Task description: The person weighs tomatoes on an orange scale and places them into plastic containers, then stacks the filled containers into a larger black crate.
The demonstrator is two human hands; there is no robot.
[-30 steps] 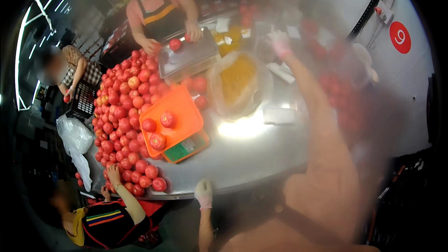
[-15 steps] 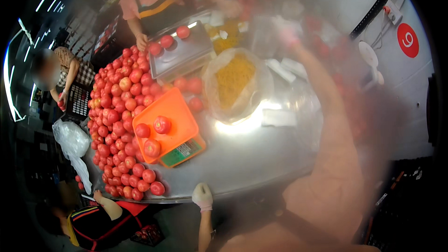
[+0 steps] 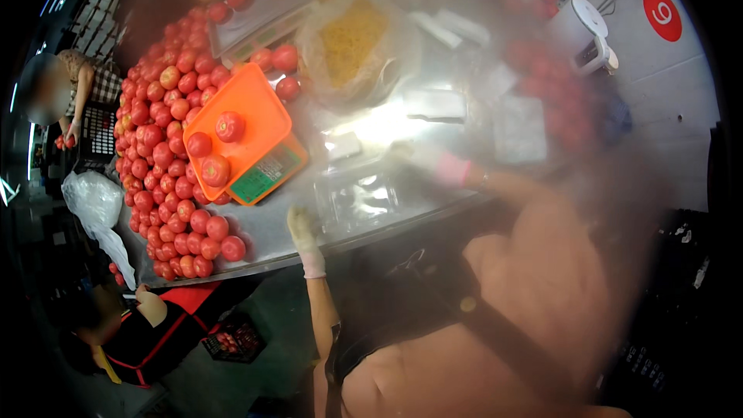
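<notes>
My left hand (image 3: 304,234), in a whitish glove, is at the table's near edge, its fingers stretched forward and nothing visible in them. Just right of it lies a clear plastic tray (image 3: 360,200), with a small gap between them as far as I can see. My right hand (image 3: 433,162), gloved with a pink cuff, is over the tray's far right side. Haze and motion smear its fingers, so its grip is unclear. Left of the tray stands an orange scale (image 3: 275,120) with a green display panel and several tomatoes (image 3: 230,127) on its pan.
A large tomato pile (image 3: 166,139) covers the table's left side. Beyond the scale are a bag of yellow material (image 3: 352,39) and a second scale (image 3: 263,11). White pads (image 3: 435,105) lie on the metal table (image 3: 267,244). Co-workers are at the left and far side.
My right hand has come back from the far side to near the table's front. The clear tray now lies before me. My left hand has moved forward and its fingers have straightened. The view has shifted.
</notes>
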